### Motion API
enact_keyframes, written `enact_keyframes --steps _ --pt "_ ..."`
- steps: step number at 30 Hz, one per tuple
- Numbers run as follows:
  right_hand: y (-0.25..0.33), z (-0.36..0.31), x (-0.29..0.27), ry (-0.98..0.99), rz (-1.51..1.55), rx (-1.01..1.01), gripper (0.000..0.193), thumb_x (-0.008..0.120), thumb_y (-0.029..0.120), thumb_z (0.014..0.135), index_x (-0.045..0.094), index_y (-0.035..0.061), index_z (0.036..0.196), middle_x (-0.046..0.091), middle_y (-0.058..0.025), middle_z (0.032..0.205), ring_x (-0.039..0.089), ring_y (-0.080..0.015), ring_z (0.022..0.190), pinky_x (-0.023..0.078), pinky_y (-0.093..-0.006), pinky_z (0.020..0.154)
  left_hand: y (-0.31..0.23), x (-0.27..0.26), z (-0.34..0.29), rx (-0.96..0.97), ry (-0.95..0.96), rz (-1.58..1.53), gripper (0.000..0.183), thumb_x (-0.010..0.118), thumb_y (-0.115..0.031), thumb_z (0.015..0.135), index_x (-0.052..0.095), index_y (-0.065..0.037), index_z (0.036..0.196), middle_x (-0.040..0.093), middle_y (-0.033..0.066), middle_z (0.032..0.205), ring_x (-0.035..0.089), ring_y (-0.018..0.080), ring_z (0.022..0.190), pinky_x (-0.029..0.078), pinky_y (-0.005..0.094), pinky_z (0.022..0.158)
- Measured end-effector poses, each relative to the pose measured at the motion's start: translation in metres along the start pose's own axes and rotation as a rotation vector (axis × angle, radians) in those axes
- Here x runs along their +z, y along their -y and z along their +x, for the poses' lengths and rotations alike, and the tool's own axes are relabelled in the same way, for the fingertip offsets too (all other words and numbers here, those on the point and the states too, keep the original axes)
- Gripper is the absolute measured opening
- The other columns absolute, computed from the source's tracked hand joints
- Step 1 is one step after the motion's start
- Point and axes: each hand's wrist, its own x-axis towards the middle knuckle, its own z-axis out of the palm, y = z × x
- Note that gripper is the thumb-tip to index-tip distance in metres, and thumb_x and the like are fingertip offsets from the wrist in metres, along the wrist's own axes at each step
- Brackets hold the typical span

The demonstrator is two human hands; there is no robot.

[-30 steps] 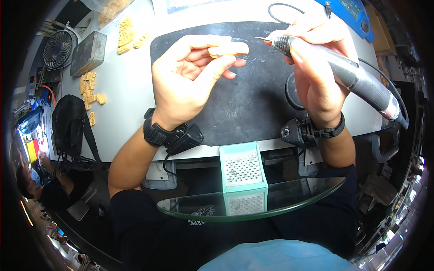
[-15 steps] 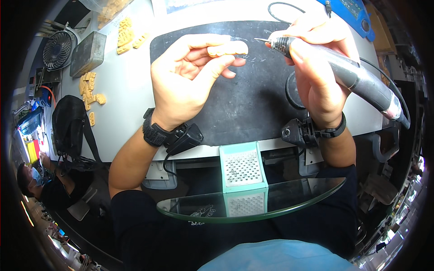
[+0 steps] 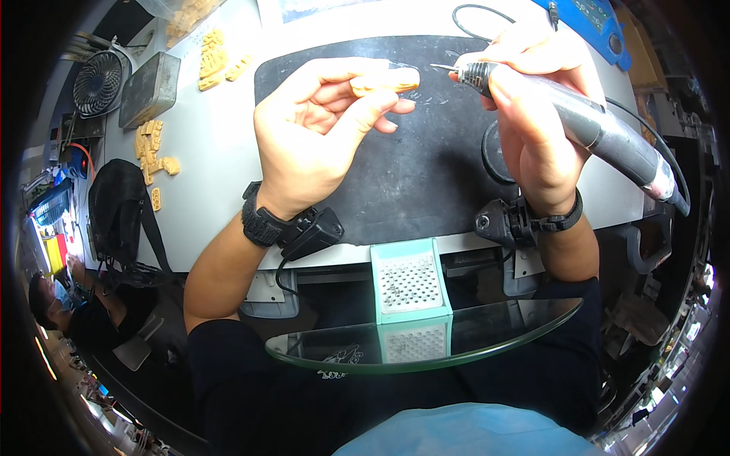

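My left hand (image 3: 323,133) pinches a small tan piece (image 3: 395,78) between thumb and fingertips over a black mat (image 3: 411,182). My right hand (image 3: 532,114) grips a grey corded rotary tool (image 3: 585,125) like a pen. Its thin bit (image 3: 441,68) points left and stands a short gap to the right of the tan piece, not touching it. Both wrists wear black bands with small black devices.
Several tan pieces (image 3: 156,148) lie on the grey table at the left, more of them (image 3: 215,57) at the back. A small fan (image 3: 99,80) and a grey metal box (image 3: 150,87) stand far left. A teal perforated box (image 3: 408,281) hangs at the table's front edge. A person sits lower left.
The tool's bit has drawn slightly back to the right from the tan piece. My left hand has barely moved.
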Motion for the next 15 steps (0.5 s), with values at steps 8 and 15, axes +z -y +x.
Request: enact_keyframes --steps 8,15 --pt "-0.0062 0.0012 -0.0023 -0.020 0.101 -0.026 0.020 0.063 -0.004 0.082 0.054 0.0009 0.099 0.061 -0.0116 0.093 0.062 -0.0155 0.081 0.049 -0.0253 0.071 -0.0004 -0.0003 0.0005 0.000 0.002 -0.003 0.022 0.059 0.006 0.089 0.054 0.010 0.110 0.067 0.0240 0.101 0.070 0.0262 0.087 0.059 0.0285 0.068" --pt "-0.0071 0.0007 -0.0031 0.025 0.049 -0.056 0.016 0.056 0.000 0.086 0.051 0.0016 0.102 0.059 -0.0173 0.099 0.060 -0.0180 0.081 0.047 -0.0262 0.066 0.0003 -0.0029 0.0011 0.031 0.017 0.052 0.018 0.058 0.000 0.091 0.053 0.008 0.106 0.067 0.0251 0.100 0.071 0.0267 0.082 0.057 0.0284 0.068"
